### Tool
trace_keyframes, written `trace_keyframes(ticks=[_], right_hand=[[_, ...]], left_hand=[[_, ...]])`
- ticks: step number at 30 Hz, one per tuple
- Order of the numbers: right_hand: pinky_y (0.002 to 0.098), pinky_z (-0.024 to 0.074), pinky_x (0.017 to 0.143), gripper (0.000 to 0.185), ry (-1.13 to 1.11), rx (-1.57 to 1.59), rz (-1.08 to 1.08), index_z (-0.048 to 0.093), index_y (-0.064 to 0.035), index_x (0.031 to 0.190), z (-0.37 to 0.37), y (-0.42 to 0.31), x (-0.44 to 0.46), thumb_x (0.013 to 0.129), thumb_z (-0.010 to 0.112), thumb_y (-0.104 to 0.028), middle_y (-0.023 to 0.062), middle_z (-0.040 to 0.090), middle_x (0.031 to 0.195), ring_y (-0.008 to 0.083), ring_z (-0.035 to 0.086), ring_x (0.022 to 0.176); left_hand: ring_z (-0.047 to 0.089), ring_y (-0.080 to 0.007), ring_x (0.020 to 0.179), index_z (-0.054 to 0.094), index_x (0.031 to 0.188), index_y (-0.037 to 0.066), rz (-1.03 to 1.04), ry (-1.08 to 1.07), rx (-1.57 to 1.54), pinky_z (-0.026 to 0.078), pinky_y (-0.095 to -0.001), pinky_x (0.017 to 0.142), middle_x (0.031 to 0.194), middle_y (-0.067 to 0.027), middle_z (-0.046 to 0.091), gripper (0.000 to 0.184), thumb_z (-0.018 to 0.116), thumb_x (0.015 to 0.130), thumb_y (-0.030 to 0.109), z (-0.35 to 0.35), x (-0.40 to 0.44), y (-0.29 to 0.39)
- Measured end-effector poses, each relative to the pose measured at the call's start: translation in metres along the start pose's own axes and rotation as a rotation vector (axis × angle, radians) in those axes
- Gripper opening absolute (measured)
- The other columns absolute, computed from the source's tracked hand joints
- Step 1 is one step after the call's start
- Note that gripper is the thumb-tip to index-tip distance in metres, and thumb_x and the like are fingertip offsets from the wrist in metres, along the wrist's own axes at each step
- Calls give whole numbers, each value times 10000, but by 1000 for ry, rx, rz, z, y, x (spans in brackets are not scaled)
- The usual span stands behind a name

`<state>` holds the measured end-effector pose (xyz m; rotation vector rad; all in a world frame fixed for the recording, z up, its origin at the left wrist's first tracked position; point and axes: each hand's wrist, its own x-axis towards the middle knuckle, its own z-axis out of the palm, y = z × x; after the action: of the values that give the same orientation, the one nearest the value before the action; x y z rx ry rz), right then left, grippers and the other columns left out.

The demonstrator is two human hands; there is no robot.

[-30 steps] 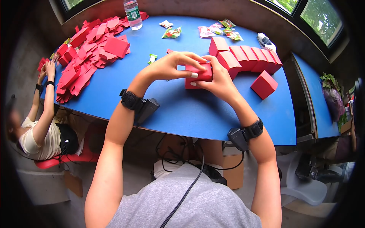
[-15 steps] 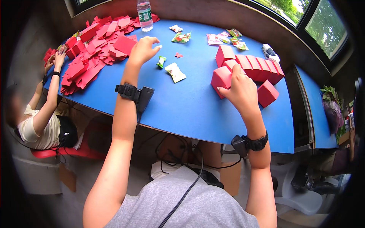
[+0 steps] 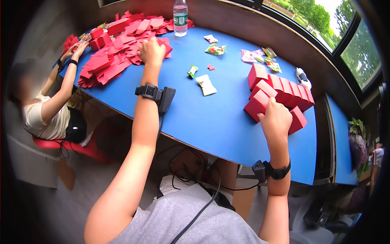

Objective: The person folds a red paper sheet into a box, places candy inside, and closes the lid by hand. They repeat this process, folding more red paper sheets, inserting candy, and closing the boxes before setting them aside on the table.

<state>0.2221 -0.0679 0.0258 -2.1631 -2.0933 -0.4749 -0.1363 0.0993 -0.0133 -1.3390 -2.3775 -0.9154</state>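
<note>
My left hand (image 3: 152,51) lies over the right side of the red cardboard pile, its fingers curled around a flat red carton (image 3: 167,48) that is partly hidden behind it. Over at the right, my right hand (image 3: 277,118) has its thumb and index finger pressed against the near end of a folded red box (image 3: 256,105). That box touches another red box (image 3: 265,87) behind it. A row of several upright red boxes (image 3: 290,90) runs off to the right. One more red box (image 3: 298,120) sits just beyond my right hand, partly covered by it.
A heap of flat red cartons (image 3: 106,67) covers the blue table's (image 3: 195,126) far left. A water bottle (image 3: 180,20) stands behind it. Wrapped snacks (image 3: 206,85) lie mid-table. At left, another person's hands (image 3: 77,48) touch red boxes. Cables hang below the table edge.
My left hand has gone from spread above the table to curled over the red pile. My right hand's fingers have drawn in at the near box. The whole view has shifted with my head.
</note>
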Motion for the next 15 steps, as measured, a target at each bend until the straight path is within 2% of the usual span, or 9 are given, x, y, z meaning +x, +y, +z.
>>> trace_keyframes(ticks=[2, 4, 6, 8, 9, 10, 12, 13, 15], right_hand=[[346, 530, 630, 260, 36, -13, -53, 581, -65, 815, 6, 1, 1, 721, 762, -227, 86, 653, 718, 248, 670, 750], [350, 518, 591, 245, 148, 54, -124, 578, -73, 774, 2, -4, -2, 739, 747, -247, 99, 638, 681, 265, 660, 692], [355, 496, 536, 289, 223, 254, -157, 538, -66, 754, -4, -13, -3, 762, 726, -285, 97, 607, 624, 273, 635, 607], [373, 458, 481, 329, 303, 390, -249, 488, -65, 729, 6, -18, -3, 790, 700, -310, 100, 559, 564, 283, 589, 523], [377, 442, 468, 333, 246, 524, -319, 475, -65, 726, 9, -23, -6, 797, 696, -304, 99, 543, 550, 282, 576, 508], [382, 425, 455, 337, 191, 656, -384, 462, -66, 723, 12, -27, -7, 804, 691, -299, 99, 528, 536, 280, 563, 493], [380, 408, 447, 314, 108, 758, -425, 467, -66, 729, 17, -30, -8, 814, 682, -278, 102, 514, 525, 284, 550, 483], [372, 403, 444, 301, 100, 767, -423, 466, -67, 723, 20, -30, -5, 814, 680, -259, 92, 512, 521, 277, 545, 478], [371, 402, 444, 296, 112, 757, -393, 466, -68, 719, 24, -28, 0, 815, 676, -253, 89, 511, 521, 274, 543, 476]], left_hand=[[525, -364, 1059, 619, 1075, 107, -124, 118, 63, 433, -496, 882, 1116, -165, 548, 438, 737, 711, 319, -13, 5, -17], [538, -342, 1016, 617, 1059, 101, -105, 252, -68, 444, -471, 871, 1083, -158, 551, 442, 748, 709, 339, -4, 16, -41], [548, -300, 989, 608, 1054, 85, 71, 458, -353, 460, -409, 874, 1065, -143, 548, 404, 722, 732, 303, 29, 38, -55], [543, -292, 1017, 600, 1079, 85, 378, 409, -370, 458, -404, 892, 1088, -127, 546, 406, 699, 726, 260, 45, 41, -49], [510, -304, 1127, 561, 1180, 107, 610, 193, -350, 435, -413, 951, 1193, -126, 537, 500, 675, 708, 225, 44, 41, -46], [315, -341, 1341, 441, 1352, 191, 709, -182, -285, 298, -478, 1081, 1424, -146, 377, 719, 658, 667, 162, 36, 39, -41], [49, -352, 1432, 287, 1452, 287, 592, -542, 58, 93, -564, 1127, 1549, -127, 130, 906, 636, 634, 112, 19, 34, -21], [-76, -355, 1430, 221, 1472, 325, 635, -698, 103, -8, -603, 1108, 1569, -93, 16, 1011, 634, 589, 58, 13, 43, -18], [-54, -353, 1431, 240, 1463, 325, 606, -822, 262, 11, -617, 1105, 1569, -72, 35, 1064, 660, 539, 8, 11, 48, -12]])
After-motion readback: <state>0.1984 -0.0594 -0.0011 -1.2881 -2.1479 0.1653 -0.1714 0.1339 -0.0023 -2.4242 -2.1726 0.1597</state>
